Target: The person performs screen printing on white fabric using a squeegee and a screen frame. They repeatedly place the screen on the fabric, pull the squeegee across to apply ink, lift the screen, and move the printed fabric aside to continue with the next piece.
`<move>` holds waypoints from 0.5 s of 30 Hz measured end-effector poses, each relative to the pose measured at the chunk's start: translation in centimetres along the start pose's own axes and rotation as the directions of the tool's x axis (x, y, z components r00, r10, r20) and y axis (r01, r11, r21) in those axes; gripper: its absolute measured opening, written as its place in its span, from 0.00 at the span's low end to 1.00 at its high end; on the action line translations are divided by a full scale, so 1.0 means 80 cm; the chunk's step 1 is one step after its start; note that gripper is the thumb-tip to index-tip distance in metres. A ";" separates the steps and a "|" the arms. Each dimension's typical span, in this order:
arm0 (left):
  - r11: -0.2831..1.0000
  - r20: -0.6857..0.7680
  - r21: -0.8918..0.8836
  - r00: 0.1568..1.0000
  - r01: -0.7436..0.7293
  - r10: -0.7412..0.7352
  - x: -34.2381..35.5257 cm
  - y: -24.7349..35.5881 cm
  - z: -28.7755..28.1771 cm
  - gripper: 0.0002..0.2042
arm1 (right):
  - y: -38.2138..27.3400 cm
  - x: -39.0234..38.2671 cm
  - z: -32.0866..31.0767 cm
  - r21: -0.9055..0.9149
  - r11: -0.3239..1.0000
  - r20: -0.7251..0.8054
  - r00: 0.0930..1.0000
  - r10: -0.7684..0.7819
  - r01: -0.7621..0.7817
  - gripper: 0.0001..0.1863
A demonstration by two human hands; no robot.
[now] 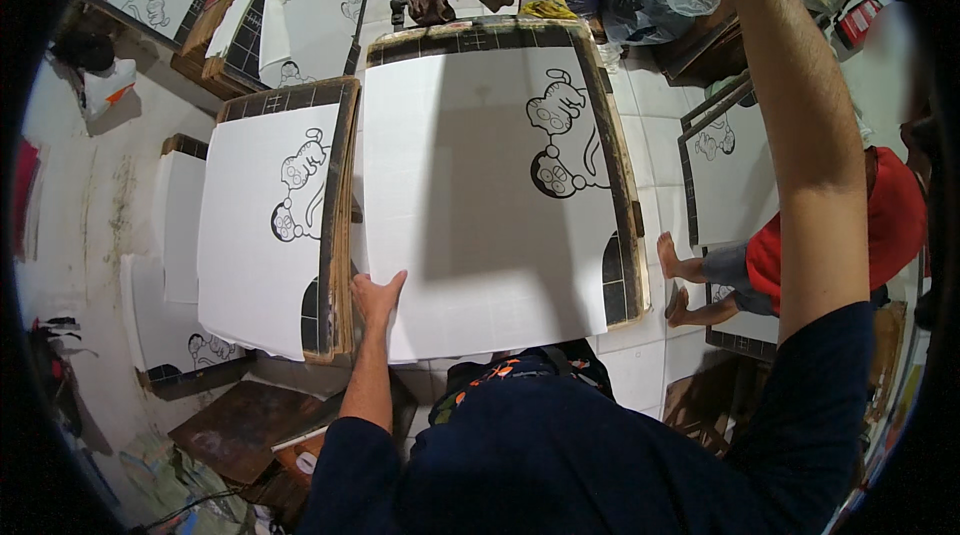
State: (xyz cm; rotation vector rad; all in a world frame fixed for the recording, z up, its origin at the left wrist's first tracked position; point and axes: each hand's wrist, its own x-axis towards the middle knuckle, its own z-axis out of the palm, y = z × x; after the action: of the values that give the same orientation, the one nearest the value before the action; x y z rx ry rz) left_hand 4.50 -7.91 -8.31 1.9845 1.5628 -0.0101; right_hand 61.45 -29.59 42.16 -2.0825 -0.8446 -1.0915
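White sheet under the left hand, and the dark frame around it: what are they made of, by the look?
White sheet: looks like matte paper or thin card; flat, no gloss, faint fold-like grid lines, a black cartoon outline printed on it. The left hand presses its near edge.

Frame: probably wood, worn and ink-stained; brown grain-like edges show beside black patches. Could be a printing-screen frame, but that is not certain.
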 end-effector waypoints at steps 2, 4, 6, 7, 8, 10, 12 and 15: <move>0.998 -0.050 0.037 0.997 -0.053 0.055 -0.007 0.031 -0.004 0.53 | -0.003 -0.022 -0.006 -0.056 0.995 -0.052 0.995 -0.080 0.077 0.17; 0.979 -0.122 0.131 0.977 -0.156 0.172 -0.030 0.092 -0.009 0.51 | -0.004 -0.051 -0.021 0.055 0.997 0.061 0.997 0.051 -0.055 0.16; 0.870 -0.063 -0.181 0.888 -0.458 0.455 -0.058 0.185 -0.023 0.47 | -0.007 -0.102 -0.024 -0.111 0.994 -0.072 0.997 -0.014 0.006 0.15; 0.746 -0.064 -0.394 0.826 -0.536 0.560 -0.082 0.237 -0.028 0.41 | -0.005 -0.132 -0.028 -0.122 0.992 -0.113 0.992 -0.054 0.040 0.16; 0.605 -0.046 -0.601 0.778 -0.523 0.627 -0.109 0.287 -0.034 0.36 | -0.002 -0.164 -0.032 -0.134 0.988 -0.155 0.983 -0.095 0.075 0.17; 0.271 0.021 -0.920 0.655 -0.283 0.756 -0.163 0.368 -0.050 0.33 | 0.005 -0.227 -0.034 -0.155 0.976 -0.249 0.950 -0.187 0.151 0.21; 0.043 0.081 -0.997 0.704 0.071 0.705 -0.221 0.413 -0.043 0.34 | 0.007 -0.315 -0.039 -0.085 0.985 -0.135 0.978 -0.159 0.149 0.13; 0.066 0.439 -0.887 0.787 0.458 0.433 -0.243 0.401 -0.013 0.34 | -0.007 -0.452 -0.045 0.038 0.998 -0.052 0.997 -0.048 0.050 0.15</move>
State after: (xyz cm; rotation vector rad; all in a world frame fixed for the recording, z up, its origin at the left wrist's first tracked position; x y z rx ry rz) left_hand 26.58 -28.47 14.01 0.5696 0.6127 0.3174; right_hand 43.06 -40.88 12.87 -2.0029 -0.8890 -1.1407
